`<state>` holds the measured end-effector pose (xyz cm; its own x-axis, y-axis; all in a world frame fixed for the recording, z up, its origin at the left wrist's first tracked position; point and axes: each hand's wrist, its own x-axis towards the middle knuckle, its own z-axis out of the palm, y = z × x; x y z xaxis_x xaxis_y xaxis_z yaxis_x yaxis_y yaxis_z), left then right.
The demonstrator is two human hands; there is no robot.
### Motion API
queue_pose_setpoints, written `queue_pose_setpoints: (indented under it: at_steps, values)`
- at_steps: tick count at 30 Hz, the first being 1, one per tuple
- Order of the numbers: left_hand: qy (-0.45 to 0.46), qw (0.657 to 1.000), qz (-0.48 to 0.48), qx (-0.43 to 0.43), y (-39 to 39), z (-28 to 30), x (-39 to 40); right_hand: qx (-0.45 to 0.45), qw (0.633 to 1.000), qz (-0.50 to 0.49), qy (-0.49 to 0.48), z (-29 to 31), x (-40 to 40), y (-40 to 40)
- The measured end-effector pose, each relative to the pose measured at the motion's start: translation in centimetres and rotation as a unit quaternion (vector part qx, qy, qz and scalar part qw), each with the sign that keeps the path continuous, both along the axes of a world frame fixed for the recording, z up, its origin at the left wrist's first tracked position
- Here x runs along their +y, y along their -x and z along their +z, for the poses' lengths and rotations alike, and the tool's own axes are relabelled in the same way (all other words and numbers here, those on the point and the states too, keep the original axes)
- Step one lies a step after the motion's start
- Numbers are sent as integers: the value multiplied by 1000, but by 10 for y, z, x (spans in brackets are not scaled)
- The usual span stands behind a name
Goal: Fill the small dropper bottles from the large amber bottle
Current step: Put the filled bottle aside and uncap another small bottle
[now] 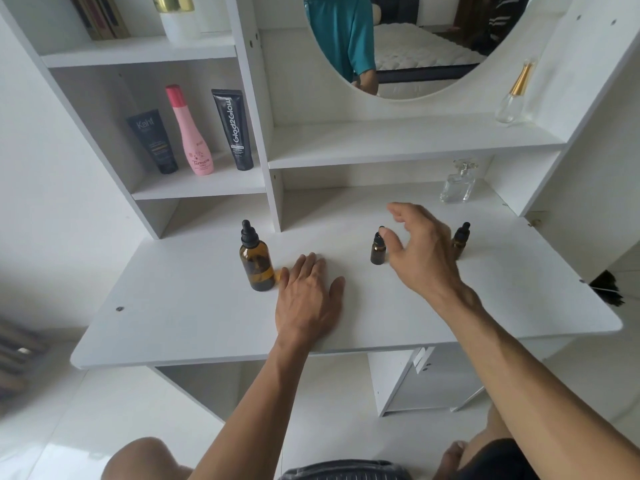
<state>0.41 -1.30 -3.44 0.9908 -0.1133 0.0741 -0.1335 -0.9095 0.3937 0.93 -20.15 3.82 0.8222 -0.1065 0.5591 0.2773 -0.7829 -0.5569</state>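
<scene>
The large amber bottle with a black dropper cap stands upright on the white vanity desk, left of centre. My left hand lies flat on the desk just right of it, fingers straight. A small amber dropper bottle stands mid-desk. My right hand hovers beside it with fingers spread, thumb near its cap, not gripping it. A second small dropper bottle stands behind that hand, partly hidden.
A clear glass perfume bottle stands at the back right under the shelf. Two dark tubes and a pink bottle sit on the left shelf. A gold-capped glass bottle stands beside the round mirror.
</scene>
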Motion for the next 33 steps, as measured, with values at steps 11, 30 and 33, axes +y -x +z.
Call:
queue_pose_setpoints:
  at_steps: [11, 30, 33]
  values:
    - [4, 1000, -4, -7, 1, 2, 0, 144, 989, -20, 13, -17, 22, -15]
    - [222, 973, 2, -61, 6, 9, 5, 149, 980, 131, -34, -11, 69, 1]
    - [224, 973, 9, -63, 6, 8, 5, 157, 978, 132, -33, -13, 70, 2]
